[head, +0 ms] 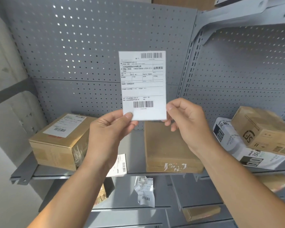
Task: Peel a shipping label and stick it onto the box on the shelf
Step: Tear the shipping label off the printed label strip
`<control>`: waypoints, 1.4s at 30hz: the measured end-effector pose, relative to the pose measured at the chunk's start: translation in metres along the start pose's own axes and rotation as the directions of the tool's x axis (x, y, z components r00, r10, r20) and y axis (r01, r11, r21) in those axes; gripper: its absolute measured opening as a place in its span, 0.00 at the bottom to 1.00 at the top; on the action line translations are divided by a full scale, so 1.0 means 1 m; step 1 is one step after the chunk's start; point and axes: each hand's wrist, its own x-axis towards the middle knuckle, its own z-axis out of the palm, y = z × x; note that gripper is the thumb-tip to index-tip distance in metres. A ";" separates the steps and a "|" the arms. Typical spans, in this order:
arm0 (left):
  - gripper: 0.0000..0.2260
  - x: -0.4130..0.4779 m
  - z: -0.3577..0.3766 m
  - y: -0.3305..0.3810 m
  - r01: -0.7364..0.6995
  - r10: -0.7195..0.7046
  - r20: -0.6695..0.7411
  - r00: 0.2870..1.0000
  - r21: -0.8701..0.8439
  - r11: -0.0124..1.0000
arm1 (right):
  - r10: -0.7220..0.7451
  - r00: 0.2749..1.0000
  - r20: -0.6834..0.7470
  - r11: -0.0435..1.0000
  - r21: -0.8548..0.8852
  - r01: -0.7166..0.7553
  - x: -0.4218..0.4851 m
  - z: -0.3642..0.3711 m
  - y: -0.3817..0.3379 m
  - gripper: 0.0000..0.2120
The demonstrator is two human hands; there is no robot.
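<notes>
A white shipping label [142, 84] with two barcodes is held upright in front of the grey pegboard, printed side toward me. My left hand [110, 129] pinches its lower left corner, thumb on the front. My right hand [186, 122] holds its lower right corner with fingers curled behind. Directly below the label, a plain brown box [168, 148] with no label on top lies on the grey shelf [135, 162]. Whether the backing is still on the label cannot be told.
A brown box with a label [59, 140] sits at shelf left. Another label sheet [119, 165] lies on the shelf edge. At right, a small carton [266, 132] leans on a white printed box [237, 145]. A crumpled label [145, 191] and boxes lie on lower shelves.
</notes>
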 end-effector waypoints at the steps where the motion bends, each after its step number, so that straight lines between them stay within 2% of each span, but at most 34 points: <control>1: 0.07 0.001 -0.001 0.001 -0.005 0.005 -0.012 1.000 -0.014 1.000 | 0.000 1.000 0.007 1.000 0.009 0.000 -0.003 0.000 0.000 0.08; 7: 0.04 0.000 -0.002 0.008 -0.049 0.048 -0.047 0.998 -0.026 0.998 | 0.021 1.000 0.022 0.999 0.039 -0.022 -0.015 0.005 0.003 0.06; 14: 0.05 -0.001 0.000 0.007 -0.053 0.054 -0.045 0.998 0.009 0.999 | 0.029 0.999 -0.030 0.997 0.077 -0.026 -0.018 0.010 -0.002 0.04; 18: 0.04 -0.002 -0.002 0.007 -0.054 0.054 -0.038 0.998 0.014 0.998 | 0.023 0.998 -0.053 0.997 0.078 -0.018 -0.018 0.013 -0.003 0.09; 23: 0.05 0.000 -0.004 0.006 -0.040 0.040 -0.043 0.998 0.006 0.999 | 0.023 0.998 -0.056 0.996 0.092 -0.017 -0.019 0.017 -0.004 0.10; 32: 0.04 0.002 -0.009 0.001 -0.018 0.019 -0.045 0.999 0.014 1.000 | 0.029 0.998 -0.056 0.989 0.146 -0.021 -0.020 0.023 -0.003 0.06; 38: 0.06 0.007 -0.010 -0.002 0.000 0.001 -0.031 1.000 0.032 0.999 | 0.005 0.998 -0.055 0.993 0.122 0.002 -0.019 0.021 -0.004 0.06; 42: 0.10 0.013 -0.012 0.004 0.025 -0.027 0.013 1.000 0.116 0.993 | 0.008 0.997 -0.076 0.989 0.145 0.003 -0.017 0.021 -0.005 0.06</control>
